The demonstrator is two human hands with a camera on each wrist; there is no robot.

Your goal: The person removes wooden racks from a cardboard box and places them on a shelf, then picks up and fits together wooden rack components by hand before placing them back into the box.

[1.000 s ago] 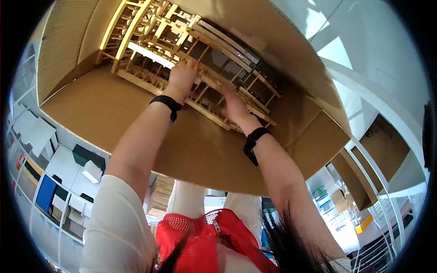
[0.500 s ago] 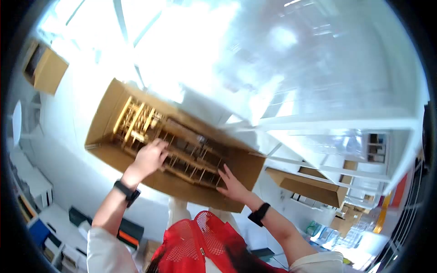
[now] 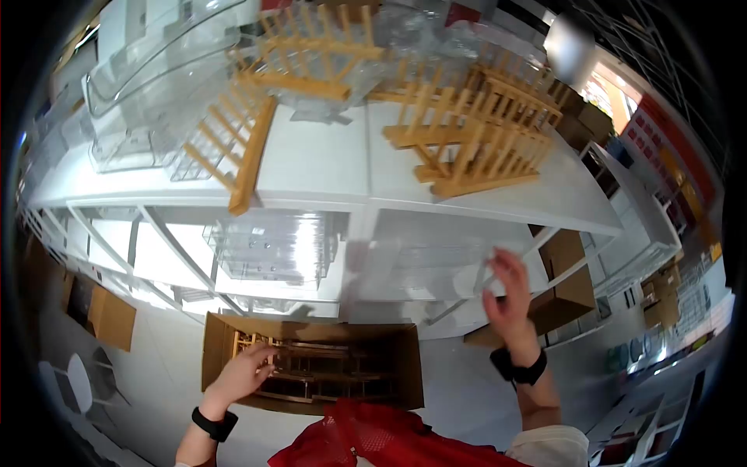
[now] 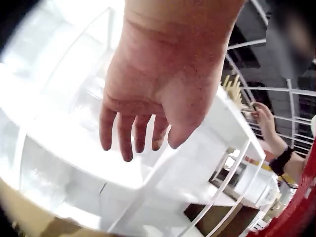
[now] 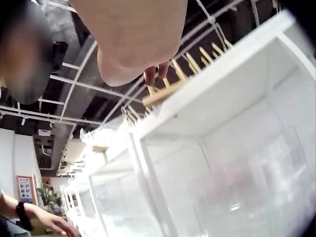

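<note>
In the head view my left hand (image 3: 243, 373) hovers over the left part of a cardboard box (image 3: 311, 331) that holds wooden racks (image 3: 342, 377). Its fingers hang loosely and are empty in the left wrist view, where the hand (image 4: 165, 89) shows its palm. My right hand (image 3: 510, 300) is raised to the right, in front of the white shelf unit, with fingers apart and nothing in them. Several wooden peg racks stand on the shelf top, among them one at the left (image 3: 253, 159) and one at the right (image 3: 486, 175).
A white shelf top (image 3: 315, 167) runs across the view above the box. Clear plastic containers (image 3: 128, 89) stand on it at the left, others (image 3: 272, 245) on the level below. More cardboard boxes are at the far left (image 3: 110, 317) and right (image 3: 564, 272).
Both hands have come out from the racks in the box; the right has risen towards the shelf. The head view has tilted up, bringing the shelf top and its racks into sight.
</note>
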